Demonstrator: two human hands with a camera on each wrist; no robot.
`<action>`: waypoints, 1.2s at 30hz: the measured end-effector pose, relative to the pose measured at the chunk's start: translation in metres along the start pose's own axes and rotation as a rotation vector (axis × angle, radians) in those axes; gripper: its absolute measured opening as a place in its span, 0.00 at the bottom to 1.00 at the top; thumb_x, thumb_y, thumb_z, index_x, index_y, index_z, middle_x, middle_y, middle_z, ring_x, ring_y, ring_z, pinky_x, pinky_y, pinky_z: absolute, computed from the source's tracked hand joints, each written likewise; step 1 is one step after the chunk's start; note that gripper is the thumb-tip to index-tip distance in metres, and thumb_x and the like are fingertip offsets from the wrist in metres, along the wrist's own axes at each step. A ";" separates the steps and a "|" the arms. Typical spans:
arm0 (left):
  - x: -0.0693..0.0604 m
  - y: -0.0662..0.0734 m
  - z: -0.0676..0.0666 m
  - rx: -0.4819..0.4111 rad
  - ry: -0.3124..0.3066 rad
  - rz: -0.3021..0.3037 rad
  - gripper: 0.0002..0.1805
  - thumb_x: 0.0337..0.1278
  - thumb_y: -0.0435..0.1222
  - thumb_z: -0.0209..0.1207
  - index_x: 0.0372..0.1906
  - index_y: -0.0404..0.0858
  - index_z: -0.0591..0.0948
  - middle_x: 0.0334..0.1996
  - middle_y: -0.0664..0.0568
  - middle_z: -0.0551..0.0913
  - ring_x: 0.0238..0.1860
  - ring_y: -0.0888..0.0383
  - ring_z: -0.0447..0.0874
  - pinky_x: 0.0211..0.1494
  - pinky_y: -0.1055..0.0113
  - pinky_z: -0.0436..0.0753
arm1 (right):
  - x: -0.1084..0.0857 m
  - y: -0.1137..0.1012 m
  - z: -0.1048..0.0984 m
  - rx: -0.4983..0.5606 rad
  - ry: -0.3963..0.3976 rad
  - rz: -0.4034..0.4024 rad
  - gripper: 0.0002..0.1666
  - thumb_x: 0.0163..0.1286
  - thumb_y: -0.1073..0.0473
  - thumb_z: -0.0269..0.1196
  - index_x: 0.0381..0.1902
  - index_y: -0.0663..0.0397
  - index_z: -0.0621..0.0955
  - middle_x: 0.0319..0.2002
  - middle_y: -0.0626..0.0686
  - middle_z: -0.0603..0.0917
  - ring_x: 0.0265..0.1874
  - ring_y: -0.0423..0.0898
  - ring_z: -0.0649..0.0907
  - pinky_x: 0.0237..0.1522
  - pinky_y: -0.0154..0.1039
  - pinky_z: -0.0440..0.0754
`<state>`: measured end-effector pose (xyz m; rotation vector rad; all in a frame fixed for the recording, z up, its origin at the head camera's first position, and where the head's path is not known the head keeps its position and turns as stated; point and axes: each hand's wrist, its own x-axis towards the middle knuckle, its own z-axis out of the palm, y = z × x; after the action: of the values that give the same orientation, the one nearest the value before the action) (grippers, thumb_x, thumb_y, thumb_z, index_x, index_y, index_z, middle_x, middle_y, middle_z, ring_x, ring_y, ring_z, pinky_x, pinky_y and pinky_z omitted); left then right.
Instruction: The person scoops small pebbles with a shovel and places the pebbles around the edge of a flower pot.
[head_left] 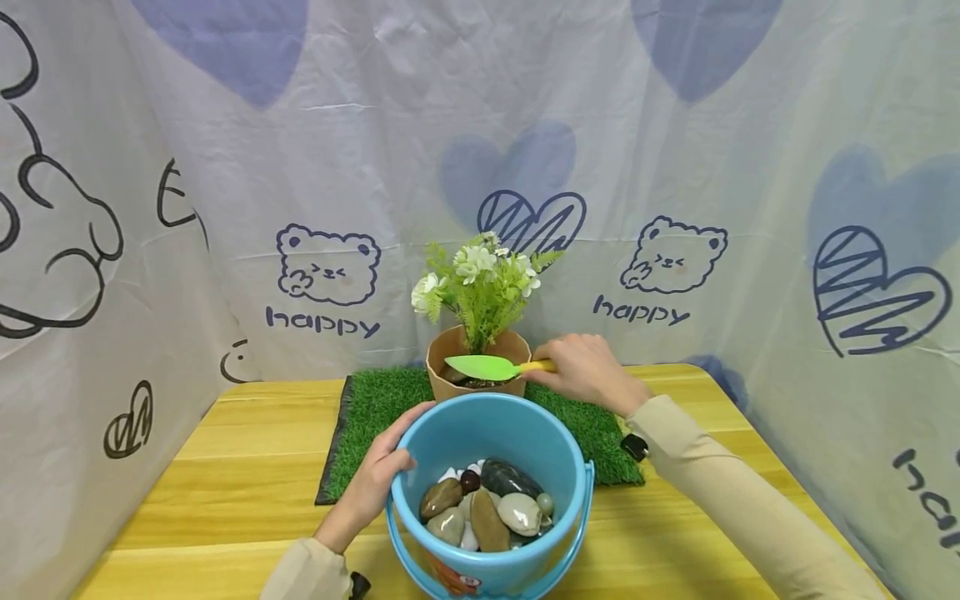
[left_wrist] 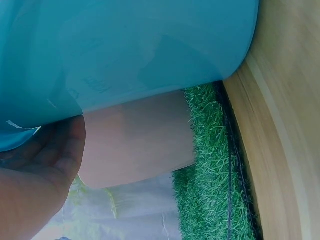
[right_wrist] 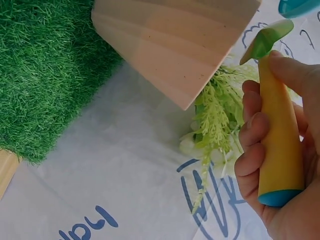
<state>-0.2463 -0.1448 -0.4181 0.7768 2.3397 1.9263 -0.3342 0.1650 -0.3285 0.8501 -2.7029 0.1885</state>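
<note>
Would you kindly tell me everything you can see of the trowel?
The trowel has a pointed green blade and a yellow handle with a blue end, seemingly plastic. The blade looks bare and roughly level, pointing left over the pot. The right hand grips the handle; whether the trowel touches the pot is unclear.

Soft, fairly even light fills the head view, putting small glints on the glossy stones and a faint shadow on the table right of the bucket. The left wrist view is dimmer and bluish, with the left hand's fingers in shade and the wood bands visibly bowed. In the right wrist view, the plant looks pale and slightly soft, its finest detail lost.
</note>
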 end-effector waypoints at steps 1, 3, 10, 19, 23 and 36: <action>0.000 0.000 0.000 -0.002 0.000 -0.002 0.41 0.48 0.29 0.41 0.74 0.49 0.62 0.69 0.38 0.67 0.61 0.35 0.74 0.54 0.47 0.80 | -0.001 0.000 -0.001 0.006 0.005 0.002 0.17 0.67 0.40 0.61 0.28 0.42 0.85 0.15 0.39 0.74 0.13 0.38 0.69 0.15 0.34 0.65; 0.001 0.001 0.000 -0.002 0.000 -0.005 0.41 0.48 0.29 0.41 0.74 0.49 0.62 0.69 0.38 0.67 0.61 0.35 0.74 0.54 0.46 0.80 | -0.005 0.000 -0.004 0.012 0.016 0.001 0.17 0.66 0.39 0.61 0.28 0.41 0.85 0.15 0.39 0.73 0.13 0.38 0.69 0.14 0.34 0.65; 0.002 0.001 0.001 0.009 0.004 0.016 0.41 0.48 0.29 0.41 0.74 0.49 0.63 0.68 0.38 0.69 0.60 0.35 0.75 0.54 0.47 0.80 | -0.017 -0.001 -0.008 0.049 0.079 -0.029 0.17 0.65 0.38 0.62 0.27 0.40 0.85 0.16 0.38 0.74 0.13 0.36 0.67 0.15 0.33 0.63; 0.002 0.001 0.001 0.003 0.008 0.005 0.40 0.48 0.29 0.41 0.74 0.49 0.63 0.69 0.39 0.68 0.61 0.35 0.74 0.55 0.44 0.79 | -0.026 -0.004 -0.011 0.065 0.100 -0.075 0.16 0.63 0.38 0.63 0.32 0.40 0.88 0.19 0.36 0.78 0.12 0.33 0.67 0.14 0.30 0.61; 0.001 0.001 0.001 0.003 0.010 0.001 0.41 0.48 0.29 0.41 0.74 0.50 0.63 0.70 0.39 0.67 0.62 0.35 0.74 0.55 0.44 0.79 | -0.029 -0.006 -0.011 0.064 0.081 -0.095 0.18 0.63 0.35 0.63 0.32 0.38 0.89 0.19 0.35 0.79 0.12 0.31 0.68 0.14 0.29 0.62; 0.001 0.000 0.001 0.016 0.006 0.011 0.41 0.48 0.29 0.41 0.74 0.48 0.62 0.71 0.40 0.65 0.62 0.34 0.72 0.54 0.46 0.79 | -0.032 -0.010 -0.015 0.049 0.076 -0.147 0.18 0.59 0.34 0.66 0.18 0.35 0.80 0.12 0.34 0.69 0.10 0.31 0.64 0.14 0.29 0.60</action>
<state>-0.2469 -0.1441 -0.4185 0.7880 2.3614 1.9194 -0.3000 0.1777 -0.3248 1.0305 -2.5625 0.2503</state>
